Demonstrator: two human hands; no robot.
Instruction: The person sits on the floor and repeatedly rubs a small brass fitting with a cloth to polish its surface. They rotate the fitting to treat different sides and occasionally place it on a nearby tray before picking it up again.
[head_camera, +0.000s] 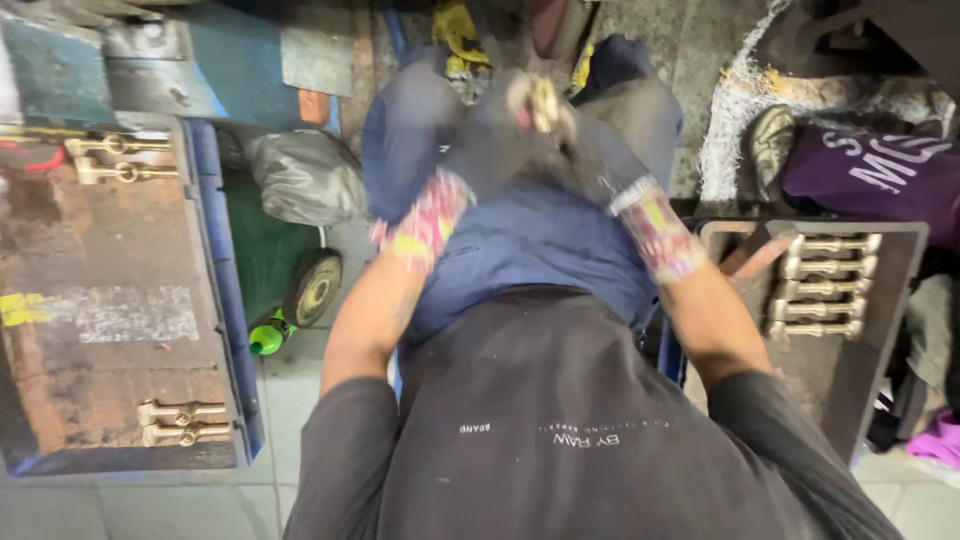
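Both my hands wear dark gloves with pink and yellow patterned cuffs and meet above my lap, blurred by motion. My left hand (487, 150) and my right hand (592, 150) close together around a small brass fitting (543, 102), which sticks up between the fingers. Its exact shape is too smeared to make out. Under the hands are my blue trousers and dark shirt.
On the left, a worn board in a blue tray (222, 300) carries brass fittings at the far end (112, 160) and the near end (182, 422). A dark tray (850, 390) on the right holds several brass fittings (822, 286). A small wheel (314, 288), a grey bag (300, 178) and purple cloth (880, 175) lie around.
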